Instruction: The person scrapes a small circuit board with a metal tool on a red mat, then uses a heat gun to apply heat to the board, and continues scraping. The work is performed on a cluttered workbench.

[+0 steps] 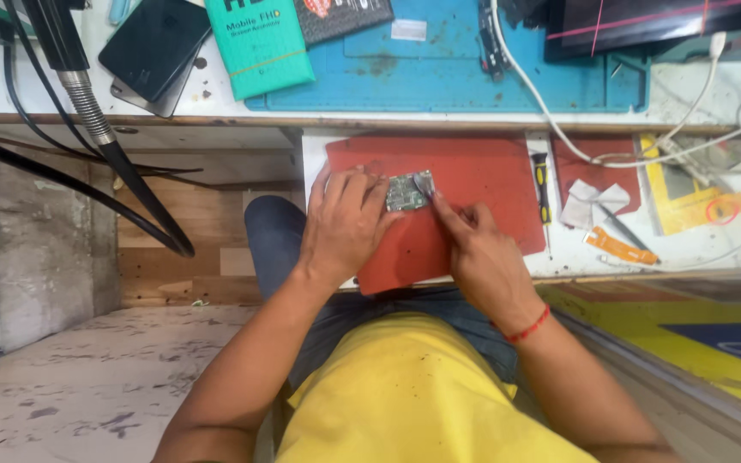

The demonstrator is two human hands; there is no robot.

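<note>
A small green circuit board (pixel 406 192) lies on a red mat (pixel 473 176) on a pull-out shelf. My left hand (pixel 343 225) rests on the mat with its fingertips pressing the board's left edge. My right hand (pixel 476 249) pinches a thin metal tool (pixel 425 183), likely tweezers, whose tip touches the board's right side. A red thread band circles my right wrist.
A yellow-handled screwdriver (pixel 541 184), white tissue (pixel 592 202), an orange flex strip (pixel 619 246) and white cables (pixel 645 154) lie right of the mat. Above, a blue work mat (pixel 456 73), a teal box (pixel 259 45) and dark phones (pixel 152 47). Black cables (pixel 87 171) hang at left.
</note>
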